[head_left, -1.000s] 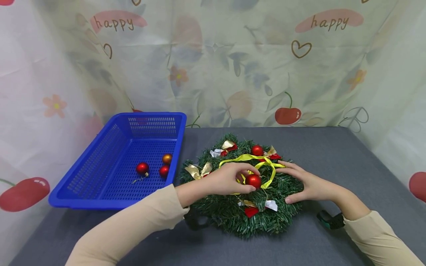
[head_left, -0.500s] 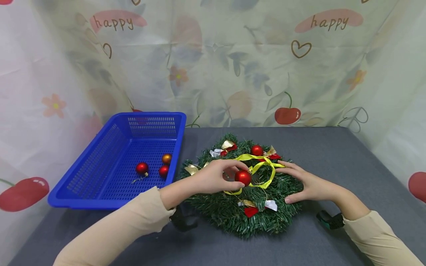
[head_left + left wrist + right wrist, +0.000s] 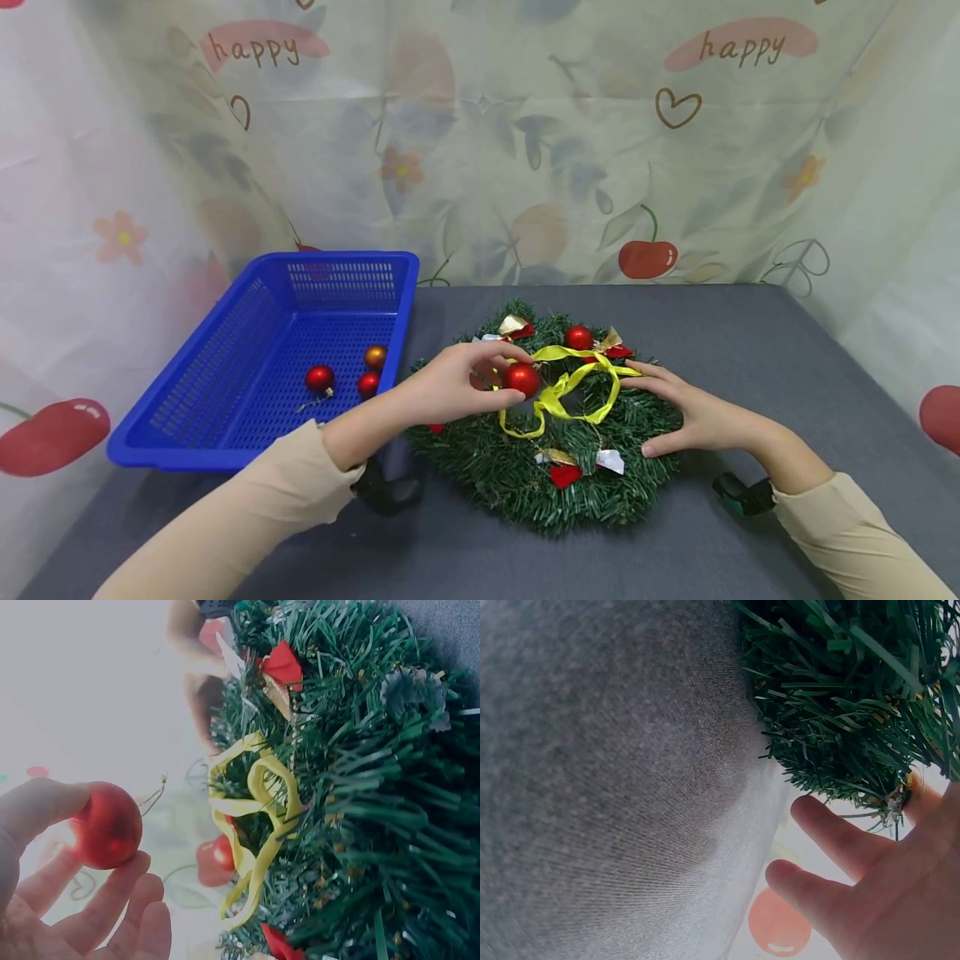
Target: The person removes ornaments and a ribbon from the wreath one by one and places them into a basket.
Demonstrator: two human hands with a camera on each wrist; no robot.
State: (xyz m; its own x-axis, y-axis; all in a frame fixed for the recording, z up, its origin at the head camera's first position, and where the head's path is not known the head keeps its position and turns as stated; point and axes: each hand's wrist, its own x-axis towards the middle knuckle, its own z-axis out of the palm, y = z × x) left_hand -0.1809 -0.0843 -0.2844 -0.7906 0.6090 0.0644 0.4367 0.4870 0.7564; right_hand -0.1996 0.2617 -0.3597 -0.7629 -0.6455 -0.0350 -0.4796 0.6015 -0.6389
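Observation:
My left hand (image 3: 442, 387) pinches a red bauble (image 3: 521, 381) between thumb and fingertips, above the left part of a green wreath (image 3: 495, 471). In the left wrist view a thin gold hanging loop sticks out from the bauble (image 3: 112, 826), apart from the greenery. A loose yellow ribbon (image 3: 551, 402) lies looped over the wreath's middle. At the wreath's right edge rests my right hand (image 3: 705, 417), thumb and fingers spread. The right wrist view shows its fingers (image 3: 840, 840) fairly straight beside the green needles.
A blue plastic basket (image 3: 187, 457) stands at the left, holding two red baubles (image 3: 320, 379) and an orange-gold one (image 3: 376, 357). Bows and another red bauble (image 3: 579, 337) sit on the wreath. Grey cloth (image 3: 720, 333) covers the table; a printed curtain (image 3: 480, 167) hangs behind.
My left hand has moved left and slightly up with the red bauble, away from the wreath's centre. The yellow ribbon's left part now shows more. My right hand stays in place.

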